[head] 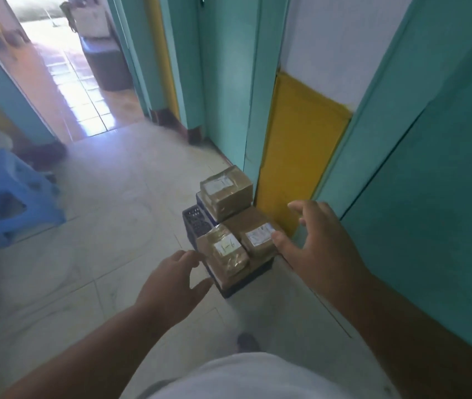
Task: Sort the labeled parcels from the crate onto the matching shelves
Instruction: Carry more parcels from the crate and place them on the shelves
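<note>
Neither grip is clamped on anything: both hands reach forward and down with fingers spread apart. On the right hand (319,243) the fingers are splayed wide, the thumb lying against the near right corner of the right parcel (253,236); whether it truly touches cannot be told. Its forearm runs in from the lower right of the view. On the left hand (171,276) the fingers are loosely extended, thumb apart from them, their tips just beside the near left edge of the front parcel (224,256), whose white label reads "1-6". That forearm comes in from the lower left.

Three brown, tape-wrapped parcels sit heaped on a dark blue plastic crate (197,223) on the floor: the front one tilted at the near corner, the right one beside it with a white label, and the far parcel (226,192) behind them, also labelled, though its writing is too blurred to read. An open part of the crate's lattice shows at the left.

Just right of the crate stands a yellow wall panel (295,145) set between teal doors. Pale tiles (108,203) cover the floor. A blue plastic stool (4,197) stands well apart at the left, and a doorway (64,70) opens at the upper left.
</note>
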`<state>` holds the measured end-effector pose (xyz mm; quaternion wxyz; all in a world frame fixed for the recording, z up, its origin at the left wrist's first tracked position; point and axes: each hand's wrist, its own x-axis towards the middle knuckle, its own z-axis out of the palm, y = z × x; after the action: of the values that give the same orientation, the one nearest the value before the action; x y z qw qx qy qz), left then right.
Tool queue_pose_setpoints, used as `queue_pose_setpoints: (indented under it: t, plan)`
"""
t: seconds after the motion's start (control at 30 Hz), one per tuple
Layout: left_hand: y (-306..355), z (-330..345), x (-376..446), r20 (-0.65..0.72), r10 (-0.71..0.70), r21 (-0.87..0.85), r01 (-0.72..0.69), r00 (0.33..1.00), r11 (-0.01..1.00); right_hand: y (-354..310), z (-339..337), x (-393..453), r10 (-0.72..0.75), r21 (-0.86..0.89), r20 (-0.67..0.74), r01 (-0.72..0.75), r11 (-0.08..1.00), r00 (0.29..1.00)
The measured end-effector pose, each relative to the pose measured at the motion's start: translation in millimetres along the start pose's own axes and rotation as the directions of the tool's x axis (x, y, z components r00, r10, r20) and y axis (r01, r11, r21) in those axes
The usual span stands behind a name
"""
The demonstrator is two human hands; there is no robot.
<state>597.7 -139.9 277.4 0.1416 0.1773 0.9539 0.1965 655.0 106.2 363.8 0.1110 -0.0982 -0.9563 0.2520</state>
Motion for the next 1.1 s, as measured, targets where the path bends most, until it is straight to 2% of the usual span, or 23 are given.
queue_pose_setpoints:
  t: [0.13, 0.27, 0.4, 0.53, 0.73, 0.87, 0.93, 1.0, 1.1]
  plan:
    - [-30, -18, 75, 0.023, -0.003, 0.005, 0.003, 1.0, 1.0, -7, 26, 80, 0.021, -0.008, 0.009, -0.021, 1.0, 1.0]
    - [-46, -10, 163, 0.163, 0.065, -0.011, -0.064, 0.984, 0.998, -1, 65, 134, 0.124, -0.05, -0.023, -0.125, 0.991, 0.992]
    - [-63, 14, 255, 0.352, 0.194, -0.052, -0.188, 0.916, 0.981, 13, 114, 168, 0.291, -0.078, -0.099, -0.299, 0.951, 0.951]
    - [-78, 49, 333, 0.468, 0.227, -0.024, -0.245, 0.854, 0.969, 37, 162, 190, 0.447, -0.109, -0.054, -0.451, 0.886, 0.893]
    - [-90, 149, 406, 0.616, 0.125, -0.002, -0.156, 0.778, 0.988, 123, 243, 206, 0.607, -0.148, 0.024, -0.597, 0.788, 0.795]
    - [-86, 224, 438, 0.593, 0.045, -0.013, -0.047, 0.804, 0.999, 195, 305, 216, 0.658, -0.158, 0.043, -0.645, 0.747, 0.752]
    - [-82, 249, 446, 0.573, -0.025, -0.054, 0.069, 0.819, 0.996, 228, 333, 221, 0.68, -0.171, 0.058, -0.664, 0.728, 0.731]
    - [-78, 267, 448, 0.566, -0.088, -0.1, 0.174, 0.82, 0.98, 258, 360, 227, 0.697, -0.177, 0.096, -0.676, 0.715, 0.711]
    - [-73, 290, 451, 0.561, -0.115, -0.125, 0.221, 0.82, 0.967, 297, 394, 235, 0.735, -0.228, 0.193, -0.699, 0.678, 0.65]
